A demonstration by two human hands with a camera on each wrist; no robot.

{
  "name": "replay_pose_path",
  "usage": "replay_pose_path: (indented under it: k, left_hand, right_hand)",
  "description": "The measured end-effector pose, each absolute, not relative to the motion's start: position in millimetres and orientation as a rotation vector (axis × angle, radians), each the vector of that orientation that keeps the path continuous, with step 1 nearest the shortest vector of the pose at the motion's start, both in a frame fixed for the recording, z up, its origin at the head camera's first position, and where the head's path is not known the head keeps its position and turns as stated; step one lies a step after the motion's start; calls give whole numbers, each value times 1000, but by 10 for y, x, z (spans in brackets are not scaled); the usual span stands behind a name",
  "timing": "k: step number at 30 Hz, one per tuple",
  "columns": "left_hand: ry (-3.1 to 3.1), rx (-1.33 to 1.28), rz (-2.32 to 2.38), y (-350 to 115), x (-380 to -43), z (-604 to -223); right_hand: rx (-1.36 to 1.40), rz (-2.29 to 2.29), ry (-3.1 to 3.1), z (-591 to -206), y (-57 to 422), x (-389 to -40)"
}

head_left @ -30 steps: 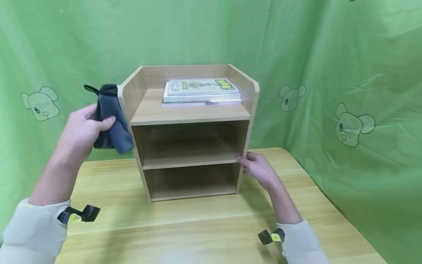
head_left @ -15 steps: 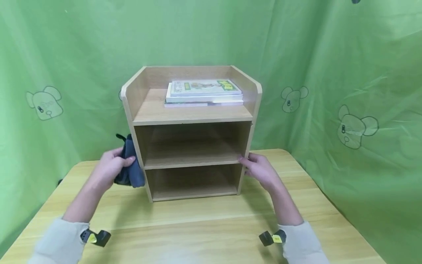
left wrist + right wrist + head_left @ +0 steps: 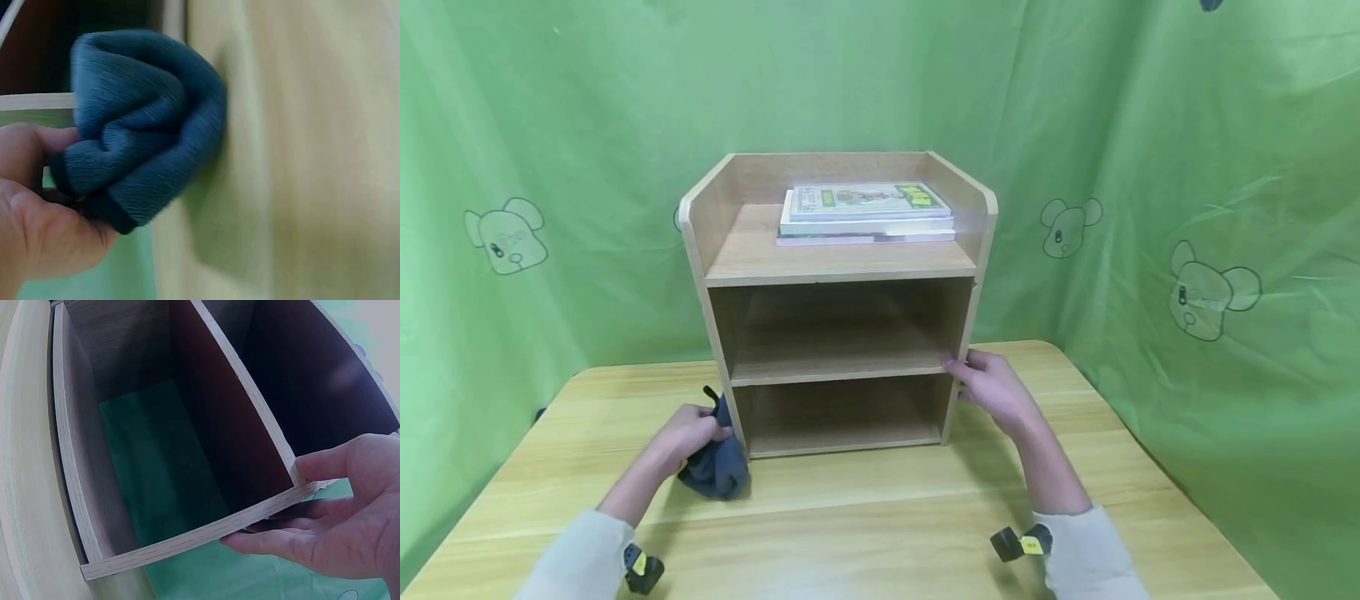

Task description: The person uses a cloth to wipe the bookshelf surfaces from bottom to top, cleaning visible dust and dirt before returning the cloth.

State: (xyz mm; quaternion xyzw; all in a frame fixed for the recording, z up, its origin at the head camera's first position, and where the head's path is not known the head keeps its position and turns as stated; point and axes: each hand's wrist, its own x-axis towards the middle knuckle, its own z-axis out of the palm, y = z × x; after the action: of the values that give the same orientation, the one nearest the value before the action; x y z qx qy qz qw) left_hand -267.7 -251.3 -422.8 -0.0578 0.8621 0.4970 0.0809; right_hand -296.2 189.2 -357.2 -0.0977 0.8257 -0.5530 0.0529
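Observation:
My left hand [image 3: 688,432] pinches a folded dark blue-grey cleaning cloth [image 3: 721,468] with black trim and a small black loop. The cloth bunches below the fingers, low against the outer left side of a small wooden shelf unit [image 3: 842,273]. Up close in the left wrist view, the cloth [image 3: 147,106] shows a fuzzy, folded surface. On the opposite side, my right hand [image 3: 992,385] grips the unit's right panel, the thumb at the middle board's front edge and the fingers around the outside. Those fingers [image 3: 275,542] lie along the panel in the right wrist view.
Several books [image 3: 865,218] lie stacked on the unit's top board. Its two lower compartments face forward. The unit stands on a light wooden table [image 3: 865,533], with a green curtain [image 3: 850,75] printed with bear heads behind and to the right.
My left hand has brought the cloth down along the unit's left side, from near its top to its lower front corner. The right hand keeps its grip on the right panel.

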Motion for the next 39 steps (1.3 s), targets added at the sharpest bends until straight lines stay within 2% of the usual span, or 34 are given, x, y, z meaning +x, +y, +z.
replay_pose_path:
  k: [7,17,24,33,39]
  left_hand:
    - [2652,-160,1325,-2519,-2707,-4262]
    - [2556,-27,1305,-2579,-2554,-4206]
    - [2476,97,1286,-2820,-2512,-4153]
    - [2946,-34,745,-3348,-2554,-3894]
    - [3130,-215,453,-3729,-2598,-3951]
  right_hand:
    - [-306,-1668,2524,-3568,1901,-2960]
    - [-306,-1658,2530,-3549,1895,-2954]
    - [-312,-1678,2509,-3549,1892,-2931]
    - [-307,-1672,2520,-3542,1897,-2924]
    - [-297,-1659,2528,-3559,1912,-2924]
